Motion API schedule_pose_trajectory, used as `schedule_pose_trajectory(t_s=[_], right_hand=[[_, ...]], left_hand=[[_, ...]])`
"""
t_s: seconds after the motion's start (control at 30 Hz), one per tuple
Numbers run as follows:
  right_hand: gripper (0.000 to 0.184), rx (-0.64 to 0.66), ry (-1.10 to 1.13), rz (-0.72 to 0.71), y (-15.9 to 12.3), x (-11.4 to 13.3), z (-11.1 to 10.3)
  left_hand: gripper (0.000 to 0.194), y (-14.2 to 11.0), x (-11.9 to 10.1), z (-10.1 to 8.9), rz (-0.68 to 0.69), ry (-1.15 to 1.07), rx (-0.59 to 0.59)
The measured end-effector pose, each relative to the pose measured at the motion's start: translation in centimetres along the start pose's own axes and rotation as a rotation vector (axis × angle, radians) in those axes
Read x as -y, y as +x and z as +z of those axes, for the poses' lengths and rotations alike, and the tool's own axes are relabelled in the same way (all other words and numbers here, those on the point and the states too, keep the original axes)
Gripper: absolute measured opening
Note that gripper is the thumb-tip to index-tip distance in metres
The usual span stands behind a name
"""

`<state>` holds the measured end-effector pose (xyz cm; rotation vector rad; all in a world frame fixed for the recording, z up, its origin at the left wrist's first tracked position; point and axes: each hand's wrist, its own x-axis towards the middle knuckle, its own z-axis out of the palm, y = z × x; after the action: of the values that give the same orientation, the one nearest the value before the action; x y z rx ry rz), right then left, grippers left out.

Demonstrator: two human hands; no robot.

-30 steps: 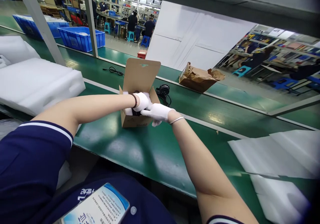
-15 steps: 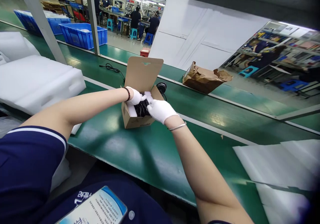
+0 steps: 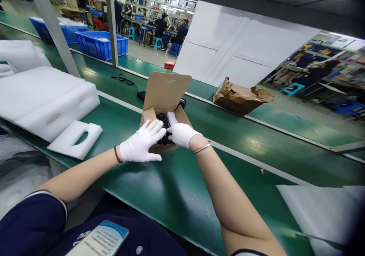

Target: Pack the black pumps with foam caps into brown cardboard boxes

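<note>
Open box of black cable on the bench

The box stands on the green bench with its lid raised at the far side. Inside lies the bundled black cable, with a pale foam block beside it. The left hand, in a white glove, is spread nearly flat at the box's near left corner, its fingers open and holding nothing. The right hand, also gloved, reaches over the right side, its fingers curled down by the cable; whether they grip it cannot be told.

Behind the box, beyond a pale strip, lie an adapter with its cord and, partly hidden by the box, a round black item. A crumpled paper bag sits farther right. To the left, a foam piece with a cutout lies beside large foam slabs.
</note>
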<state>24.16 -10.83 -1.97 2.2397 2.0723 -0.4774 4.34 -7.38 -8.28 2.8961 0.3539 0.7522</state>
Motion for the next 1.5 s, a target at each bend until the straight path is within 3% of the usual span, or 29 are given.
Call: schedule_pose_trajectory(t_s=[0.1, 0.2, 0.27, 0.33, 0.43, 0.5, 0.57, 0.67, 0.8, 0.87, 0.93, 1.0, 1.13, 1.2, 1.33, 1.5], right_hand=[[0.062, 0.050, -0.075, -0.021, -0.7, -0.6, -0.4], [0.034, -0.032, 0.170, -0.131, -2.3, -3.2, -1.4], [0.037, -0.249, 0.469, -0.161, -2.6, -5.7, -1.8], [0.053, -0.388, 0.712, -0.153, -1.3, -7.8, -1.5], [0.079, -0.262, 0.930, -0.239, 3.2, -8.5, 0.5], [0.069, -0.244, 0.981, -0.309, 6.2, -7.5, 2.5], [0.047, -0.394, 0.986, -0.274, 7.9, -6.5, 4.4], [0.027, -0.610, 0.980, -0.206, 7.6, -6.2, 6.2], [0.043, -0.637, 0.838, -0.280, 3.7, -7.4, 7.0], [0.047, -0.623, 0.754, -0.390, 1.5, -7.5, 7.2], [0.051, -0.631, 0.716, -0.533, 0.0, -7.2, 7.7], [0.057, -0.723, 0.729, -0.634, -0.8, -6.7, 8.6], [0.033, -0.917, 0.762, -0.738, -0.7, -5.9, 10.5], [0.024, -0.966, 0.756, -0.755, -0.6, -5.7, 11.3], [0.018, -1.084, 0.748, -0.770, -0.5, -5.5, 12.6], [0.036, -1.162, 0.605, -0.760, -0.4, -5.8, 13.8]], left_hand=[[0.073, 3.1, -0.9, 0.1, 0.065, 0.140, 0.259], [0.066, 4.8, -1.0, -0.6, 0.090, 0.220, 0.317], [0.059, 5.0, -0.8, -0.9, 0.118, 0.230, 0.329], [0.052, 5.1, -0.6, -1.1, 0.147, 0.218, 0.337], [0.052, 5.3, 0.2, -1.2, 0.173, 0.170, 0.349], [0.054, 4.9, 0.8, -1.1, 0.146, 0.061, 0.351], [0.054, 3.8, 1.1, -1.0, -0.024, -0.200, 0.266], [0.059, 1.5, 0.3, -1.2, -0.399, -0.605, 0.008], [0.086, 0.1, -2.0, -2.3, -0.753, -0.985, -0.301], [0.096, 0.3, -2.6, -2.3, -0.809, -1.010, -0.386], [0.093, 0.3, -2.6, -1.2, -0.778, -0.931, -0.487], [0.079, -0.1, -2.1, 0.9, -0.727, -0.815, -0.626], [0.040, -2.0, -0.7, 5.0, -0.548, -0.463, -0.815], [0.043, -3.0, 0.0, 5.9, -0.419, -0.371, -0.823], [0.065, -4.0, 1.4, 5.8, -0.132, -0.302, -0.696], [0.045, -3.9, 2.0, 5.0, -0.004, -0.152, -0.680]])
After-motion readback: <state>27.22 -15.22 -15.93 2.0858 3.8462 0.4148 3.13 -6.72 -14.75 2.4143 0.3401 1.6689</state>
